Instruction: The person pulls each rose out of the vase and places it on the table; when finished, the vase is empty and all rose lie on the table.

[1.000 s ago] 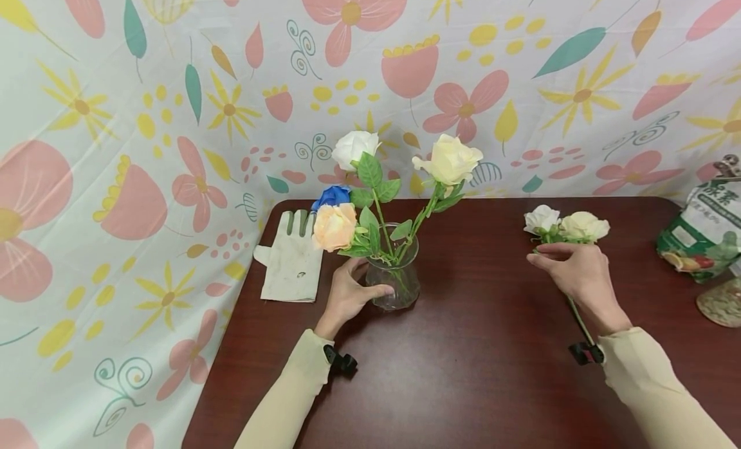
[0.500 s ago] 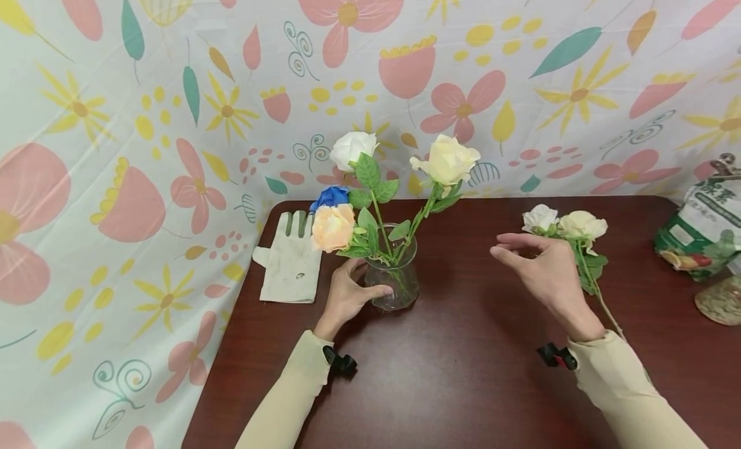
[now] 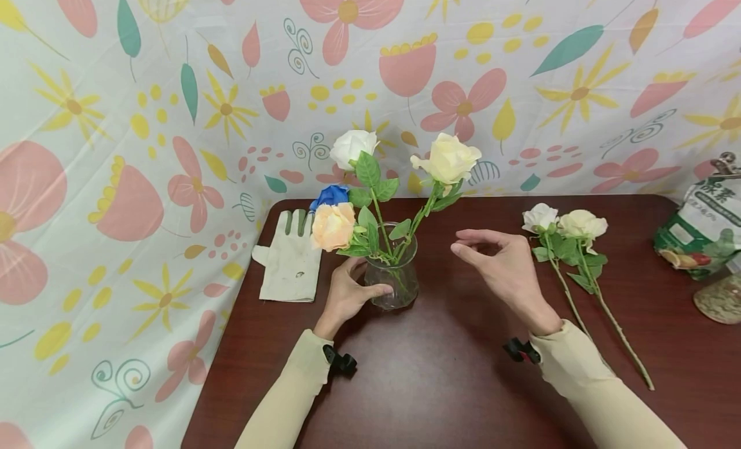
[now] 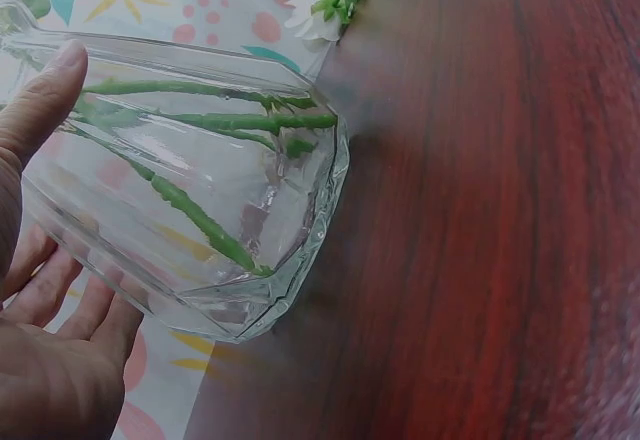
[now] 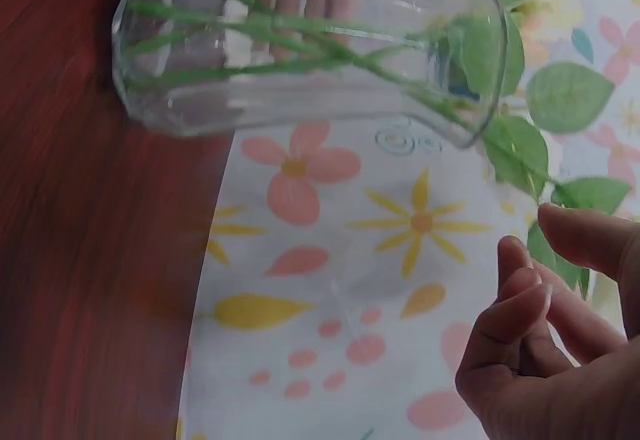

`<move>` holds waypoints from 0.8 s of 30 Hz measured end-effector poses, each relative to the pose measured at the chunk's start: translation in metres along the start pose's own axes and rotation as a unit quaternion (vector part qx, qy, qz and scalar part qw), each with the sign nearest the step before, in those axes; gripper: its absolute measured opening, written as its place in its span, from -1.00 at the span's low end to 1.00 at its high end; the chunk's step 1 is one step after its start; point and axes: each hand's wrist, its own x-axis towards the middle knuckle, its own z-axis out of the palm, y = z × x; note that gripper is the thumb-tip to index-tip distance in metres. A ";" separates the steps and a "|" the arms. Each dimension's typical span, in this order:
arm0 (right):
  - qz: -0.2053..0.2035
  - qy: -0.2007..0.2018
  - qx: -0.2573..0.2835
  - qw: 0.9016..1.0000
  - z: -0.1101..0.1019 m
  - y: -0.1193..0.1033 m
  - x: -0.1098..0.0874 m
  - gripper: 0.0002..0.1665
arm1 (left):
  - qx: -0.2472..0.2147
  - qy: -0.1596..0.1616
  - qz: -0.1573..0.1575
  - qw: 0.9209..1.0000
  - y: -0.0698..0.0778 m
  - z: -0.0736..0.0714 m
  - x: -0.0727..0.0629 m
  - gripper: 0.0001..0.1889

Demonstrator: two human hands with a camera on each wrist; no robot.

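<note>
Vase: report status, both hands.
Left hand holds glass vase. Right hand empty, between vase and two loose roses. Nothing in the way.

A clear faceted glass vase (image 3: 393, 283) stands upright at the centre of the frame, holding four artificial roses (image 3: 448, 159): white, cream, peach and blue. Right of centre, two loose white roses (image 3: 570, 233) lie flat, stems toward the lower right.

Fingers (image 4: 55, 305) round glass vase (image 4: 230, 210) of green stems (image 4: 190, 210)

The bag (image 3: 707, 229) is cut off at the right edge.
</note>
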 end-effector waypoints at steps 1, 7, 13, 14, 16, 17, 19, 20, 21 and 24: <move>-0.004 0.001 0.006 1.000 0.003 -0.001 0.001 -0.71 | 0.001 0.000 0.000 1.000 0.000 0.000 0.000 -0.17; -0.027 0.003 0.037 0.999 0.020 -0.006 0.007 -0.76 | 0.003 -0.002 0.002 1.000 0.000 0.000 0.000 -0.17; -0.024 -0.002 0.053 0.998 0.034 -0.010 0.016 -0.75 | 0.000 -0.004 0.003 1.000 -0.002 -0.001 0.000 -0.16; -0.022 -0.003 0.055 0.998 0.037 -0.010 0.018 -0.74 | -0.001 -0.004 0.004 1.000 -0.002 -0.001 0.001 -0.17; -0.021 -0.005 0.056 0.998 0.041 -0.011 0.021 -0.71 | -0.002 -0.004 0.005 1.000 -0.002 -0.001 0.001 -0.17; -0.022 -0.005 0.057 0.998 0.042 -0.011 0.023 -0.70 | -0.001 -0.004 0.006 1.000 -0.002 -0.001 0.001 -0.17; -0.021 -0.006 0.061 0.998 0.046 -0.012 0.027 -0.69 | -0.002 -0.005 0.006 1.000 -0.001 -0.001 0.001 -0.17; -0.020 -0.006 0.064 0.998 0.047 -0.012 0.028 -0.69 | -0.001 -0.005 0.006 1.000 -0.001 -0.001 0.002 -0.17; -0.019 -0.006 0.066 0.998 0.048 -0.012 0.030 -0.68 | -0.001 -0.006 0.006 1.000 -0.002 -0.001 0.002 -0.17; -0.015 -0.005 0.076 0.997 0.052 -0.012 0.033 -0.69 | -0.001 -0.009 0.007 1.000 -0.002 -0.001 0.002 -0.17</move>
